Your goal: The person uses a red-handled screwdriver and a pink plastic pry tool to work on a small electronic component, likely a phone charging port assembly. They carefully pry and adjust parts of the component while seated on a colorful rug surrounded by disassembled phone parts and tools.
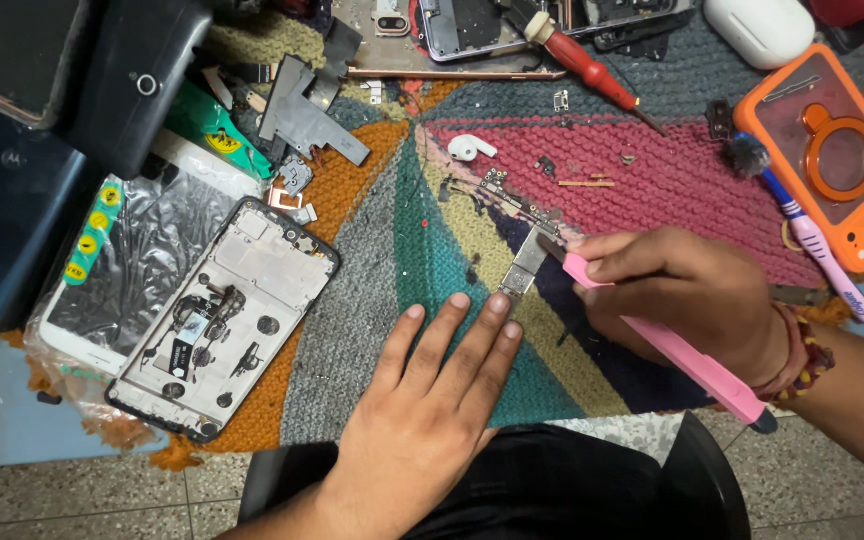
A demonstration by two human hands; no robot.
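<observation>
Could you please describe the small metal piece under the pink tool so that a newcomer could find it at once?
On the knitted mat, look between the two hands. The small metal piece lies by the left hand fingertips, under the pink tool. It alone is flat, silvery and rectangular.

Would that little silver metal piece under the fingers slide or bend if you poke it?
The small metal piece looks thin and flat, so it is probably very light and might bend easily. The left hand pins its end with a fingertip while the right hand works it with a pink tool, so it likely shifts if free. The knitted mat looks rough, so perhaps it grips a little.
</observation>
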